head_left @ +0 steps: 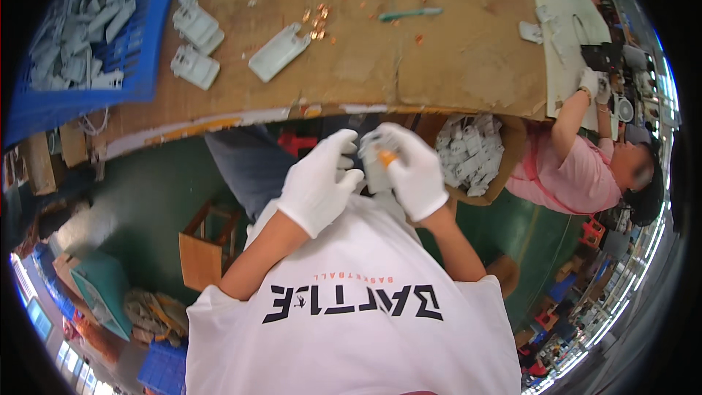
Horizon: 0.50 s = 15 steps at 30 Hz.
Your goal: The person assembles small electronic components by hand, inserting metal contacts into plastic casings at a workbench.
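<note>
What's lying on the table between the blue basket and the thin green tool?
Pale plastic casings and small copper-coloured pieces lie between the blue basket and the thin green tool, as the head view shows.

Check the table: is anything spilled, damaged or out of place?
Copper pieces lie loose on the table, with strays near a grey casing and the green tool; scattered and uncontained, they look spilled, though possibly laid out so. The table's front edge looks worn and patchy.

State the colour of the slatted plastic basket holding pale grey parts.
Blue plastic basket; best seen in the head view.
</note>
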### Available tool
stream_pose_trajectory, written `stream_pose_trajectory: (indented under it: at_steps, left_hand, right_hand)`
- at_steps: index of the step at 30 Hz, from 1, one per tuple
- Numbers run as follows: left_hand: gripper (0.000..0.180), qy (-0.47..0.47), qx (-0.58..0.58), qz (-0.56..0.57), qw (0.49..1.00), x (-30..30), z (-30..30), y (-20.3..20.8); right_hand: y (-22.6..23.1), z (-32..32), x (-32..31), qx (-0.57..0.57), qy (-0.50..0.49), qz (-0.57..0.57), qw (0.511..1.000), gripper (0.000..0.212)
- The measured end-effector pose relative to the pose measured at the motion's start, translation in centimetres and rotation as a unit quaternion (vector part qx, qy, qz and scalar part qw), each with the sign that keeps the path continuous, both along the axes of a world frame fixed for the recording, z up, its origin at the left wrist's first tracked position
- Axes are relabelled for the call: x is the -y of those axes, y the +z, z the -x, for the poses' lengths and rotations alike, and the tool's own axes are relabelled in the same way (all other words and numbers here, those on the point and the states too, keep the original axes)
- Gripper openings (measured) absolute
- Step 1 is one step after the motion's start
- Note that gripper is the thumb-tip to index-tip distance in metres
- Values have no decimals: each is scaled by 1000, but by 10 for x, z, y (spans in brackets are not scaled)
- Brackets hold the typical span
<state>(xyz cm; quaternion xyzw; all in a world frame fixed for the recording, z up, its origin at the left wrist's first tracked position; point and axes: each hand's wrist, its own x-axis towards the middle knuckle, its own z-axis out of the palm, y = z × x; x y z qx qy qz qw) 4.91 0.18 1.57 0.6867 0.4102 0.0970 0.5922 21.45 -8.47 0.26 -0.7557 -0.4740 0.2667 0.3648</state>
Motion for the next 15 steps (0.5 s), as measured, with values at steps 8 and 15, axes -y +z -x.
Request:
stream_pose_trajectory:
  at_steps: [8,15]
  left_hand:
    - [44,95,61,-84,990,-48,-12,9]
    - [48,64,73,14,995,-30,-33,6]
  right_hand:
    - [12,-60,-50,-177,-100,-43,978,22]
    - [6,-60,-58,-305,-133,2,943,23]
